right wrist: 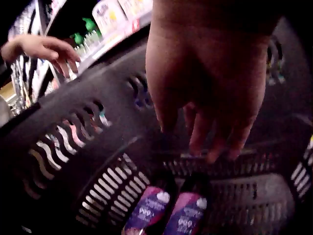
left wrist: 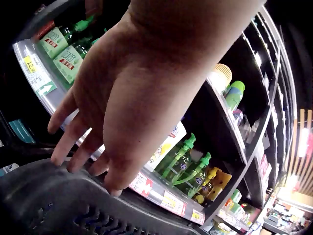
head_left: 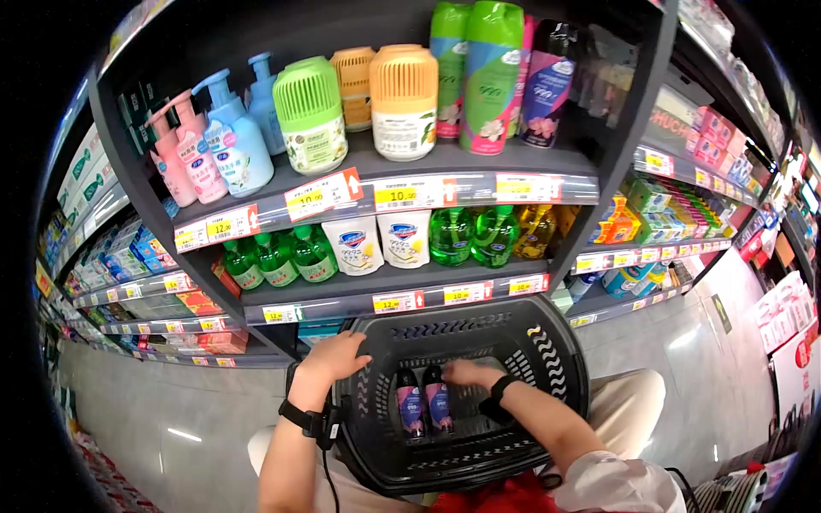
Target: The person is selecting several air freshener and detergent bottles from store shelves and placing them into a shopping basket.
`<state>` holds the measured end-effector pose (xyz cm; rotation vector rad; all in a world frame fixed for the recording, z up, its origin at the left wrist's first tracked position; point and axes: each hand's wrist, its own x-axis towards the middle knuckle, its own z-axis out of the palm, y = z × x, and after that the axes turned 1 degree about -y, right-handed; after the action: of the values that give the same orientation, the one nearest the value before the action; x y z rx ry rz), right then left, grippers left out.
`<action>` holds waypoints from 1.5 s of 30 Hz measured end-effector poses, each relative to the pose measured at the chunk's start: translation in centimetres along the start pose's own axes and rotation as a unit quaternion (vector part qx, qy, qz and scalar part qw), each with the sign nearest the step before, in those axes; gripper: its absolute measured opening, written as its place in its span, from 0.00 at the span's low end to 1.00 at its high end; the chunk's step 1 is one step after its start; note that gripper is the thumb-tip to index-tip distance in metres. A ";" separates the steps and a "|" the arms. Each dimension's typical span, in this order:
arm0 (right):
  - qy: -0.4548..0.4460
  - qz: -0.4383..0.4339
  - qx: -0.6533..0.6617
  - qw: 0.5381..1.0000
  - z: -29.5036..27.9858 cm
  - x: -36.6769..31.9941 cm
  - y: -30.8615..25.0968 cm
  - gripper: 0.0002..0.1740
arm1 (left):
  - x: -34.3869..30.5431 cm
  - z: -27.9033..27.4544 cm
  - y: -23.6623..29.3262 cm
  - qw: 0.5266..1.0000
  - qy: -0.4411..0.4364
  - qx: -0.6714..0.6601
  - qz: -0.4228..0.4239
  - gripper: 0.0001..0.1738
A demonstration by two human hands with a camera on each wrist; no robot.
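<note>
Two dark bottles with purple-pink labels, a left bottle [head_left: 410, 409] and a right bottle [head_left: 439, 405], lie side by side in a black plastic shopping basket [head_left: 457, 323]. My right hand [head_left: 468, 373] is inside the basket, close to the right bottle's cap. In the right wrist view its fingers [right wrist: 198, 134] hang loosely downward above the bottles, with nothing held. My left hand [head_left: 338, 356] is over the basket's left rim, fingers spread and relaxed. The left wrist view shows its fingertips [left wrist: 73, 165] right by the rim, gripping nothing.
A shelf unit rises behind the basket. Its upper shelf has pump bottles [head_left: 238, 141], green and orange tubs [head_left: 310, 120], and tall bottles [head_left: 494, 81]. Below stand green bottles [head_left: 451, 238] and white pouches [head_left: 353, 245]. The person's knee [head_left: 637, 402] is right of the basket.
</note>
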<state>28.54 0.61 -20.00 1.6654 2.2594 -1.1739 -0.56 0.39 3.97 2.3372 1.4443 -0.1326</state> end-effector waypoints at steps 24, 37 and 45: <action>0.327 -0.151 0.337 0.870 -20.2 -25.1 -2.2 0.19 | 13.1 -16.6 28.3 0.790 0.474 -0.275 0.276 0.33; 0.392 -0.169 0.441 0.789 -20.3 -25.3 -1.1 0.16 | 23.0 -22.9 33.5 0.836 0.424 -0.295 -0.184 0.54; 0.389 -0.178 0.426 0.797 -20.3 -25.4 -1.4 0.15 | 26.0 -22.4 31.9 0.827 0.450 -0.274 -0.197 0.54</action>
<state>44.46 -6.45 7.44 2.4493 2.8069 -2.1646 36.80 17.98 26.11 1.5991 1.9859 1.2619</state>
